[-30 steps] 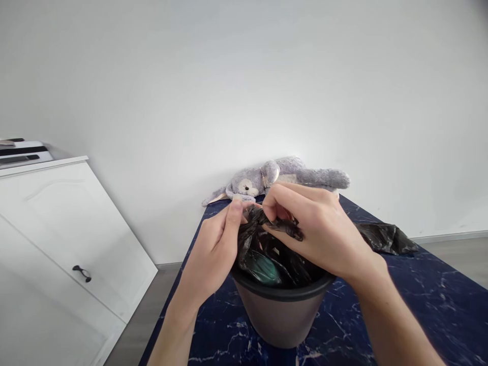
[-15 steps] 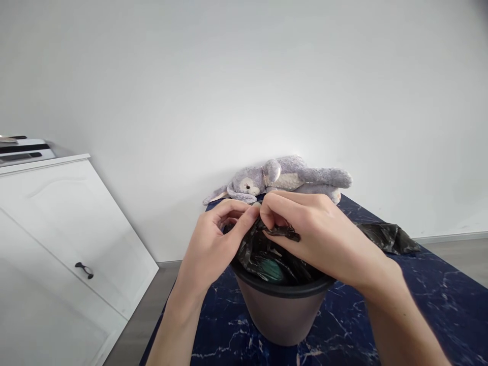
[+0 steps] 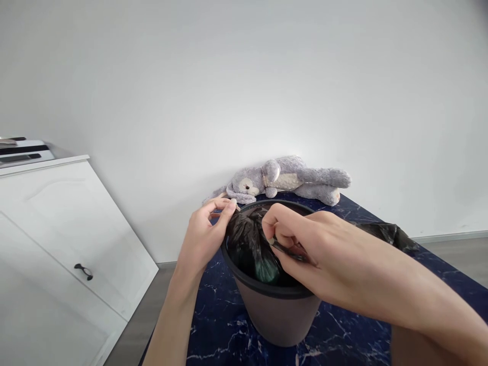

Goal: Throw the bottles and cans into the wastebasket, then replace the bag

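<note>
A grey-brown trash bin (image 3: 276,317) with a dark rim stands on the table. Inside it sits a black trash bag (image 3: 246,239), gathered at its top, with something green showing through the thin plastic. My left hand (image 3: 208,231) pinches a bit of the bag between thumb and fingers above the bin's left rim. Over the right side of the bin, my right hand (image 3: 308,244) is closed on another part of the bag, its fingers curled in. The hand hides part of the bag and the right rim.
The table (image 3: 217,330) has a dark blue marbled top. A grey plush rabbit (image 3: 285,178) lies along the wall behind the bin. More black plastic (image 3: 392,235) lies at the table's right. A white cabinet (image 3: 61,218) with white-and-black items (image 3: 25,152) on top stands left.
My hands have drawn apart, the left one going left, stretching the bag's top between them. The bin's back rim now shows, and the bin has shifted slightly left.
</note>
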Demonstrator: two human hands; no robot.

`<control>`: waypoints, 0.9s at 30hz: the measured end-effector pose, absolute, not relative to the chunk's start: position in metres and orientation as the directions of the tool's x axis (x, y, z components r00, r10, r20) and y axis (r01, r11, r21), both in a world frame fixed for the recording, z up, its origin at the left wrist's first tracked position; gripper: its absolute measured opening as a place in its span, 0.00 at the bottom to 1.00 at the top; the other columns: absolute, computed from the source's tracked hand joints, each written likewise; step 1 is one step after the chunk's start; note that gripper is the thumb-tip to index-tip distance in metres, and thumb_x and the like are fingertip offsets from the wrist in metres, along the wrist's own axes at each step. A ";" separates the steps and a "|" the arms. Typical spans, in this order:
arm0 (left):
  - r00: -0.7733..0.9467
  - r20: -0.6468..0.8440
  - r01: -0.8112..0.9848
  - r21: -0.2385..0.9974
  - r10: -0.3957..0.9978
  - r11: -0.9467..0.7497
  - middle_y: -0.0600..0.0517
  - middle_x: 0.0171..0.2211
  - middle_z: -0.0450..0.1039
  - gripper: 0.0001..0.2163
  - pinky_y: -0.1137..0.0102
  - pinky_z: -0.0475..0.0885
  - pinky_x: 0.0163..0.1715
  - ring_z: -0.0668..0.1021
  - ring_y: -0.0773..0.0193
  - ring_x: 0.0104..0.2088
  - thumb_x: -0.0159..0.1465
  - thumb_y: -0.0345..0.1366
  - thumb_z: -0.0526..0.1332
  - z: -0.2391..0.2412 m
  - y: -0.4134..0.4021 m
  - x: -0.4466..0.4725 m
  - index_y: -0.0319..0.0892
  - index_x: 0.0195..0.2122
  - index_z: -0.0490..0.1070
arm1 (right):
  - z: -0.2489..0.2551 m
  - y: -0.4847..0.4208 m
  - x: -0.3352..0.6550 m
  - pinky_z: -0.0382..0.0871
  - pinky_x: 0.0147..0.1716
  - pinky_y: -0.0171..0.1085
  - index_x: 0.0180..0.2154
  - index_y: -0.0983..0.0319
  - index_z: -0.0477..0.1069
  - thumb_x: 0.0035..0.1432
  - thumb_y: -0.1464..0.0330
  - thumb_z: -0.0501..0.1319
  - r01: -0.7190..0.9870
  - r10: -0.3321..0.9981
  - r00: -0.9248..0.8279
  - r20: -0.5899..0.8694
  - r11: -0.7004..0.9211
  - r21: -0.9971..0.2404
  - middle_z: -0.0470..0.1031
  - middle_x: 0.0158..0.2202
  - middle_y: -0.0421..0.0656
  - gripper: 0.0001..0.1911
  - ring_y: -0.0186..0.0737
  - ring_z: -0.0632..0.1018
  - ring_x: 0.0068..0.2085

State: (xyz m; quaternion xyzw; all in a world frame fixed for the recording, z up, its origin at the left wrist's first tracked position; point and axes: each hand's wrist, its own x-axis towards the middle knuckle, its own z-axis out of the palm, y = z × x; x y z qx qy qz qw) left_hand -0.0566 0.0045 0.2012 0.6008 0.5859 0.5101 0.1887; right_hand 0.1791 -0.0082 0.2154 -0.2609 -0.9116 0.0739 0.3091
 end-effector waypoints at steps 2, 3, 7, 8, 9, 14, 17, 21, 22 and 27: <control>-0.233 0.376 0.514 0.830 0.897 -0.215 0.43 0.49 0.85 0.19 0.64 0.74 0.43 0.83 0.51 0.47 0.68 0.55 0.66 0.197 0.010 -0.062 0.43 0.39 0.81 | 0.214 -0.008 0.185 0.53 0.21 0.39 0.42 0.55 0.61 0.70 0.74 0.56 0.451 0.534 -0.687 0.493 0.845 -0.288 0.62 0.23 0.31 0.08 0.35 0.64 0.22; -0.245 0.373 0.517 0.831 0.895 -0.205 0.43 0.48 0.85 0.19 0.64 0.74 0.41 0.83 0.51 0.46 0.68 0.55 0.66 0.195 0.012 -0.065 0.43 0.39 0.81 | 0.213 -0.008 0.189 0.54 0.21 0.39 0.42 0.55 0.62 0.70 0.74 0.56 0.462 0.542 -0.685 0.487 0.840 -0.284 0.62 0.23 0.31 0.07 0.36 0.65 0.22; -0.277 0.409 0.519 0.825 0.870 -0.223 0.45 0.39 0.84 0.19 0.66 0.73 0.39 0.82 0.54 0.42 0.69 0.55 0.67 0.195 0.014 -0.068 0.42 0.38 0.80 | 0.208 -0.003 0.200 0.59 0.23 0.39 0.48 0.55 0.68 0.71 0.70 0.58 0.529 0.594 -0.623 0.509 0.799 -0.285 0.70 0.24 0.34 0.06 0.39 0.73 0.25; -0.273 0.423 0.516 0.822 0.864 -0.240 0.46 0.36 0.83 0.18 0.67 0.73 0.37 0.81 0.56 0.39 0.70 0.54 0.66 0.197 0.012 -0.067 0.42 0.38 0.80 | 0.208 -0.002 0.201 0.60 0.24 0.40 0.48 0.55 0.70 0.71 0.70 0.59 0.542 0.606 -0.607 0.514 0.789 -0.290 0.72 0.25 0.35 0.06 0.40 0.74 0.26; -0.265 0.437 0.509 0.821 0.859 -0.261 0.49 0.32 0.81 0.18 0.68 0.72 0.35 0.80 0.58 0.35 0.70 0.54 0.66 0.199 0.009 -0.066 0.43 0.38 0.78 | 0.209 -0.001 0.201 0.61 0.24 0.40 0.47 0.55 0.72 0.71 0.69 0.60 0.550 0.618 -0.596 0.514 0.780 -0.300 0.73 0.25 0.36 0.06 0.40 0.74 0.26; -0.141 0.468 0.393 0.835 0.872 -0.385 0.55 0.27 0.78 0.16 0.70 0.64 0.24 0.66 0.71 0.18 0.75 0.52 0.61 0.214 -0.012 -0.051 0.46 0.37 0.67 | 0.221 0.000 0.193 0.63 0.24 0.38 0.34 0.56 0.77 0.74 0.63 0.62 0.452 0.633 -0.561 0.533 0.774 -0.443 0.78 0.29 0.38 0.13 0.35 0.75 0.26; -0.069 0.423 0.373 0.851 0.904 -0.370 0.57 0.26 0.78 0.16 0.70 0.56 0.18 0.64 0.72 0.14 0.77 0.53 0.58 0.218 -0.020 -0.046 0.47 0.39 0.63 | 0.229 0.001 0.189 0.72 0.33 0.37 0.36 0.56 0.77 0.75 0.61 0.63 0.256 0.588 -0.588 0.555 0.787 -0.561 0.83 0.38 0.40 0.12 0.37 0.81 0.37; -0.051 0.461 0.408 0.820 0.886 -0.402 0.57 0.28 0.79 0.16 0.72 0.58 0.21 0.64 0.72 0.18 0.78 0.52 0.57 0.217 -0.022 -0.045 0.47 0.38 0.61 | 0.232 0.005 0.184 0.77 0.33 0.36 0.43 0.56 0.76 0.78 0.59 0.59 0.022 0.556 -0.725 0.407 0.609 -0.792 0.84 0.38 0.38 0.11 0.35 0.82 0.32; -0.047 0.472 0.415 0.811 0.881 -0.412 0.57 0.30 0.79 0.15 0.72 0.59 0.22 0.64 0.71 0.19 0.78 0.51 0.57 0.216 -0.020 -0.047 0.47 0.38 0.61 | 0.232 0.006 0.184 0.76 0.31 0.35 0.43 0.56 0.76 0.78 0.59 0.58 0.014 0.559 -0.729 0.396 0.590 -0.807 0.84 0.37 0.38 0.12 0.34 0.82 0.30; -0.035 0.484 0.515 0.759 0.874 -0.400 0.58 0.27 0.75 0.16 0.71 0.61 0.26 0.68 0.68 0.23 0.78 0.52 0.56 0.210 -0.011 -0.055 0.47 0.38 0.62 | 0.227 0.016 0.182 0.69 0.27 0.36 0.33 0.57 0.71 0.78 0.60 0.57 0.237 0.650 -0.607 0.457 0.697 -0.676 0.79 0.28 0.37 0.17 0.35 0.77 0.26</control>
